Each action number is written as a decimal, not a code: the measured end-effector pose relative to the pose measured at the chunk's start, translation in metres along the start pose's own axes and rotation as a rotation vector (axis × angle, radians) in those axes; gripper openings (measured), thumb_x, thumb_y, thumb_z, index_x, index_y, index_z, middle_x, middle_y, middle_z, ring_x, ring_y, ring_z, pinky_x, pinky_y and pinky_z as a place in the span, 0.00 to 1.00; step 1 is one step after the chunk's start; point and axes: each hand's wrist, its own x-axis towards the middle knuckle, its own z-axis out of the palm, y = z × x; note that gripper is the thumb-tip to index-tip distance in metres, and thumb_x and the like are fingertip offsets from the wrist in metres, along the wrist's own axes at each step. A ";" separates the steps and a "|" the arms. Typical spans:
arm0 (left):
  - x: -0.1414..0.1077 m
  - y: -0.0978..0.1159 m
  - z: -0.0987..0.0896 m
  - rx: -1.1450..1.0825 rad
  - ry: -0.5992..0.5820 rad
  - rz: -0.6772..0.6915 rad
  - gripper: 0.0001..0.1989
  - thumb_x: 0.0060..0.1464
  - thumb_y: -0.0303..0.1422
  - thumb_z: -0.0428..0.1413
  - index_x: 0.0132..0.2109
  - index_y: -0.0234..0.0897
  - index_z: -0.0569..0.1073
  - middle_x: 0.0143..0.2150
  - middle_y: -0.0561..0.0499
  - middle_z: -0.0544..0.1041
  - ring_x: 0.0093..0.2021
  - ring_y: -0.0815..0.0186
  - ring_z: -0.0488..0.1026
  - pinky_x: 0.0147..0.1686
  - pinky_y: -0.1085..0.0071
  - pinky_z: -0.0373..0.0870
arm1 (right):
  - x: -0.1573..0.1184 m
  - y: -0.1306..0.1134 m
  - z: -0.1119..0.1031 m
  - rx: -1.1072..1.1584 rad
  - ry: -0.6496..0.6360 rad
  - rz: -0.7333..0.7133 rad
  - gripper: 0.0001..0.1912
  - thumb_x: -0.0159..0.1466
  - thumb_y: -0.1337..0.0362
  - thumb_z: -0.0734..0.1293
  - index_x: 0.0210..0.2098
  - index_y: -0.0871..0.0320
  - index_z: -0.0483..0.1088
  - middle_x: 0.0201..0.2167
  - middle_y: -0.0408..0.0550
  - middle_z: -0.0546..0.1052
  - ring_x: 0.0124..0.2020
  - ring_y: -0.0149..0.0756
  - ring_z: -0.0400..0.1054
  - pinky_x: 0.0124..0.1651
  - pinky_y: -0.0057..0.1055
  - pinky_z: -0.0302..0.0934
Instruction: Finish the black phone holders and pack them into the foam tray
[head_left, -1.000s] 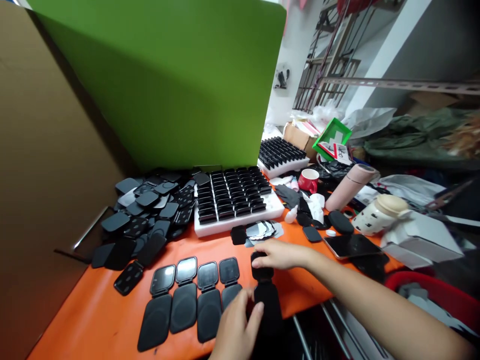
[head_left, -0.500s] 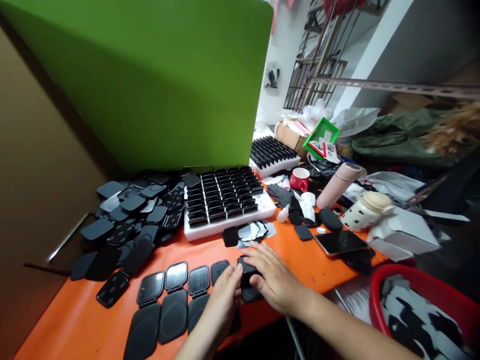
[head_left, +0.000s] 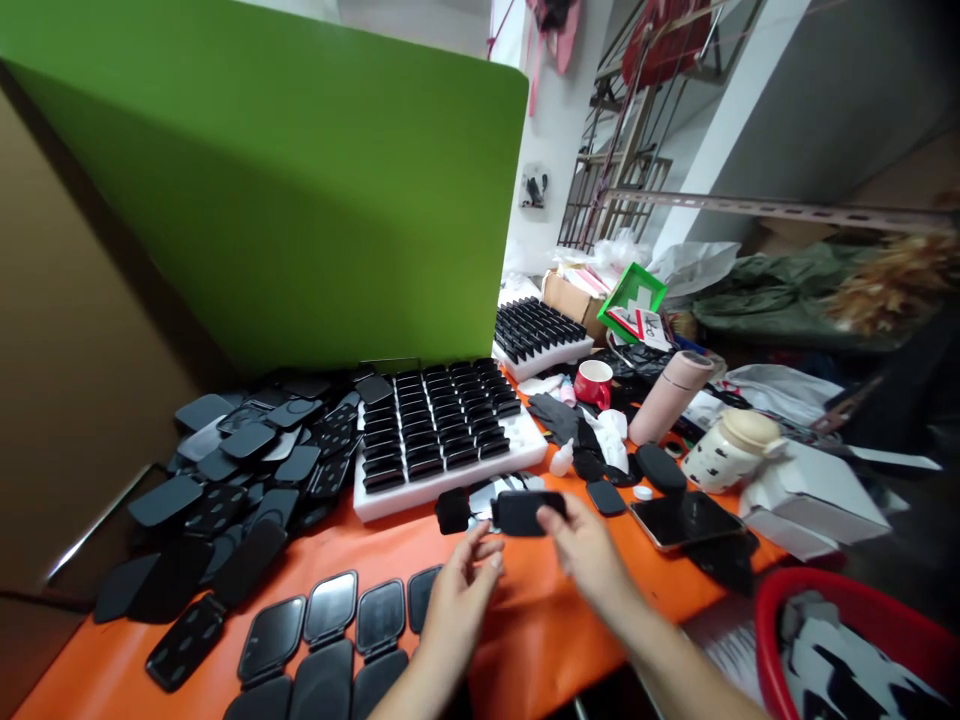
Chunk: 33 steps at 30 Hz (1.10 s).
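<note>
My right hand [head_left: 592, 550] holds a closed black compact case [head_left: 521, 513] by its right end, above the orange table. Just left of it, my left hand [head_left: 465, 590] has its fingers apart and nothing in them. Opened black compacts with mirrors [head_left: 332, 605] lie in a row at the lower left. Behind the held case are a black piece [head_left: 452, 511] and a stack of silvery-white pieces, partly hidden. A white foam tray [head_left: 450, 482] farther back carries rows of black compacts standing on edge.
A heap of black cases [head_left: 247, 440] covers the table's left. On the right are a red mug [head_left: 594, 383], pink bottle [head_left: 670, 397], phone [head_left: 686, 520], patterned jar [head_left: 729, 450], white box [head_left: 817, 490] and red basket [head_left: 769, 640]. A green panel [head_left: 300, 190] stands behind.
My left hand has let go of the black case. My right hand has lifted it up and forward, away from the left hand. The camera view has shifted slightly.
</note>
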 end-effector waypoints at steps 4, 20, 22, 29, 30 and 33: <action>0.042 0.034 -0.013 0.630 -0.061 0.389 0.21 0.57 0.32 0.47 0.57 0.38 0.60 0.53 0.44 0.69 0.51 0.61 0.67 0.48 0.63 0.65 | 0.082 -0.049 -0.061 -0.724 0.028 -0.349 0.15 0.63 0.56 0.57 0.45 0.55 0.65 0.39 0.48 0.74 0.40 0.41 0.67 0.41 0.32 0.59; 0.172 0.069 0.023 1.213 -0.227 0.593 0.26 0.51 0.22 0.46 0.57 0.41 0.61 0.57 0.49 0.66 0.61 0.55 0.51 0.56 0.42 0.37 | 0.218 -0.030 -0.038 -1.162 -0.584 -0.425 0.09 0.62 0.65 0.60 0.40 0.56 0.68 0.38 0.49 0.75 0.36 0.38 0.68 0.38 0.28 0.57; 0.176 0.065 0.025 1.235 -0.213 0.583 0.24 0.51 0.22 0.46 0.55 0.40 0.63 0.56 0.49 0.68 0.62 0.53 0.50 0.56 0.40 0.33 | 0.217 -0.021 -0.030 -1.186 -0.567 -0.400 0.09 0.63 0.65 0.58 0.39 0.57 0.68 0.38 0.50 0.75 0.36 0.39 0.68 0.37 0.29 0.57; 0.146 0.086 0.029 1.288 -0.113 0.604 0.20 0.53 0.24 0.46 0.54 0.37 0.66 0.59 0.45 0.63 0.62 0.51 0.50 0.56 0.43 0.42 | 0.195 -0.029 -0.022 -1.261 -0.375 -0.379 0.11 0.63 0.68 0.57 0.43 0.59 0.65 0.42 0.54 0.72 0.41 0.41 0.66 0.41 0.33 0.58; 0.128 0.086 0.021 1.290 -0.100 0.607 0.20 0.55 0.26 0.45 0.55 0.37 0.64 0.59 0.45 0.63 0.62 0.52 0.50 0.56 0.45 0.44 | 0.186 -0.034 -0.023 -1.265 -0.336 -0.389 0.11 0.62 0.68 0.59 0.44 0.59 0.65 0.44 0.55 0.71 0.44 0.44 0.65 0.43 0.35 0.57; 0.054 0.065 -0.021 1.307 -0.154 0.624 0.19 0.57 0.29 0.45 0.55 0.43 0.64 0.56 0.50 0.67 0.59 0.59 0.57 0.59 0.53 0.44 | 0.140 -0.037 -0.015 -1.245 -0.182 -0.417 0.15 0.63 0.66 0.58 0.49 0.61 0.61 0.48 0.61 0.66 0.50 0.50 0.58 0.49 0.42 0.52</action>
